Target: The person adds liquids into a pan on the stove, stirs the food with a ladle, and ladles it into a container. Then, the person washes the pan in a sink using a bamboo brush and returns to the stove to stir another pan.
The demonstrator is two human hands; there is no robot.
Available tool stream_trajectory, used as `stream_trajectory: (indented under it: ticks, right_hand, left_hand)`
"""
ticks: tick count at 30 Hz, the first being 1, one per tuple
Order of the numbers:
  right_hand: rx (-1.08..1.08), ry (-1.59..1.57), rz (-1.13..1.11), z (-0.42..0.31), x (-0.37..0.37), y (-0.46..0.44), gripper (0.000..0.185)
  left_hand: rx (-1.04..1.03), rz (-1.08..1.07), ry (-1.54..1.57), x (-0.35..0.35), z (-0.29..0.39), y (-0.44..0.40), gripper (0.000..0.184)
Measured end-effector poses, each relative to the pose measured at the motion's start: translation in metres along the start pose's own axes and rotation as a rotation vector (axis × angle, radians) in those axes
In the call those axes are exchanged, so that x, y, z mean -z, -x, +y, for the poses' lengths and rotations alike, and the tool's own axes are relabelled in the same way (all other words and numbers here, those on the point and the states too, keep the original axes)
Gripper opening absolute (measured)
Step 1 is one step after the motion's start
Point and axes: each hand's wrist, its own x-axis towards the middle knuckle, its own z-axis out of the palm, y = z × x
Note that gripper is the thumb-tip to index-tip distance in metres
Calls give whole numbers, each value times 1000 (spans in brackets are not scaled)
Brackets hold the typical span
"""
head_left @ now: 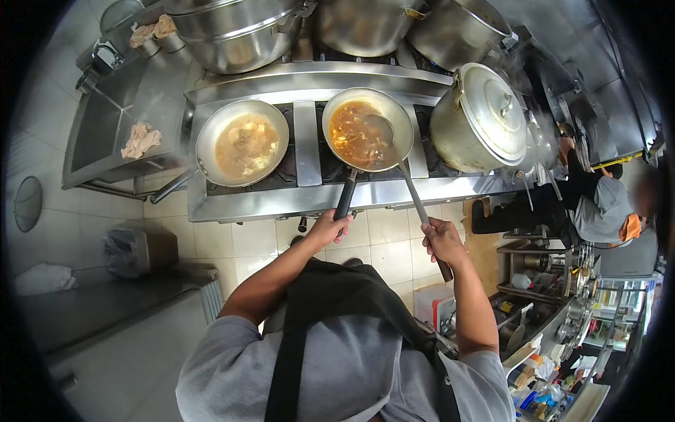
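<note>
My left hand (329,229) is wrapped round the black handle of a frying pan (402,119) on the middle burner. Brown, soupy food (354,138) with reddish-orange bits fills that pan. In my right hand (443,243) is the long handle of a ladle (415,193), whose round bowl sits in the sauce at the pan's right side. To the left, a second frying pan (204,144) holds pale chunks in a light brown liquid. Its handle points toward the lower left, and neither hand touches it.
A large lidded pot (464,130) stands right of the pans. Big steel pots (232,42) line the back. At left is a steel sink (95,133) with a cloth (140,141) beside it. Another person (598,204) works at far right, near shelves (534,260) of utensils.
</note>
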Motion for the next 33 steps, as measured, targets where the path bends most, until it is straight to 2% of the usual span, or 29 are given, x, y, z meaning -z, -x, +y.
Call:
stream_trajectory:
  ticks: [3,10,12,15,18,19,21,22,23,26,29,32,33]
  right_hand:
    - [-74,-97,-69,-8,-3,14,20]
    - [-153,-569,-180,-11,-13,22,21]
    - [-134,-485,-133,-14,-15,29,20]
    - [-47,-249,-68,-18,-14,36,19]
    - [47,-35,38,-20,-10,38,20]
    - [89,10,83,-23,-9,36,21]
    - [182,137,150,-32,-4,26,23]
    - [308,236,200,-22,-1,12,22]
    - [348,326,235,-19,2,-2,24]
    - [428,502,333,-7,3,-31,29]
    - [451,631,379,4,4,-59,36]
    - [399,692,310,6,6,-60,38]
    - [404,703,287,10,8,-59,38]
  left_hand:
    - [-2,-28,32,2,-5,-3,23]
    - [5,-18,46,1,-4,-2,31]
    - [14,-50,75,5,-3,3,34]
    - [74,-78,461,17,-21,2,43]
    - [220,74,333,42,-81,-21,48]
    - [316,117,225,48,-102,-33,43]
    - [381,153,298,37,-119,-45,42]
    - [411,173,334,31,-127,-49,42]
    - [336,88,422,30,-147,-58,43]
    - [283,18,811,14,-224,-112,54]
    - [416,240,933,-28,-208,-152,65]
    - [371,378,1152,-45,-202,-188,69]
    - [336,413,1206,-49,-200,-198,65]
